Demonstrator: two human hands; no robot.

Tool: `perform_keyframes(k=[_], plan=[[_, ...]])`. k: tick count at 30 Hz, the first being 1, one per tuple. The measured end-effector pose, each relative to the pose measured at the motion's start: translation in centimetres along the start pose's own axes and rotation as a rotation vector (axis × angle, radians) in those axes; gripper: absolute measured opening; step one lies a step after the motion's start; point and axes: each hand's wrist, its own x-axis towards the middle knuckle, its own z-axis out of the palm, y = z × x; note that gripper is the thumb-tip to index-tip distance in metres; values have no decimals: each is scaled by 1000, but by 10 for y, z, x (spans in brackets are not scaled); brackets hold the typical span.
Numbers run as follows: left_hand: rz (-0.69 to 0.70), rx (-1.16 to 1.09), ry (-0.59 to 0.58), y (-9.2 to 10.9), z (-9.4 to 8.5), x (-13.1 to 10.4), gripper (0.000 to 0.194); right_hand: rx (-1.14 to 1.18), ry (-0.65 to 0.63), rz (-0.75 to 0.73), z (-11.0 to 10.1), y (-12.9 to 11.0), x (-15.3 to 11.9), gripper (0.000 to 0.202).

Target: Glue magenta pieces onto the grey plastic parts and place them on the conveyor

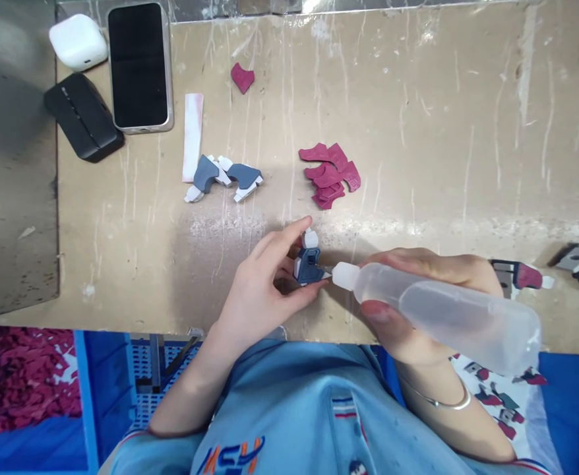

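My left hand (264, 284) grips a small dark blue and white part (308, 265) between thumb and fingers, just above the table's front edge. My right hand (418, 297) is wrapped round a translucent squeeze bottle (448, 313) lying nearly level, its thin tip pointing left at the blue part. Whether the tip touches it is hard to tell. Beyond the hands lies a pile of dark red pieces (330, 173). Two blue and white parts (244, 177) rest to its left, beside a pale strip (192, 137). One single red piece (243, 78) lies farther back.
At the back left are a phone (138, 66), a white case (78, 42) and a black device (84, 117). Clamp-like metal pieces with red parts (527, 276) sit at the right. Below the table, a blue bin (84, 396) holds many red pieces.
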Motion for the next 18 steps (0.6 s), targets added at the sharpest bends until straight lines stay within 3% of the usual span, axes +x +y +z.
perform_keyframes(k=[3, 9, 18], plan=[[-11, 4, -5, 1, -1, 1, 64, 42, -20, 29, -3, 1, -6, 32], [-13, 25, -3, -1, 0, -1, 79, 20, -78, 60, -7, -4, -7, 25], [-13, 57, 28, 1, 3, -2, 65, -62, -3, 19, -13, -6, -5, 18]])
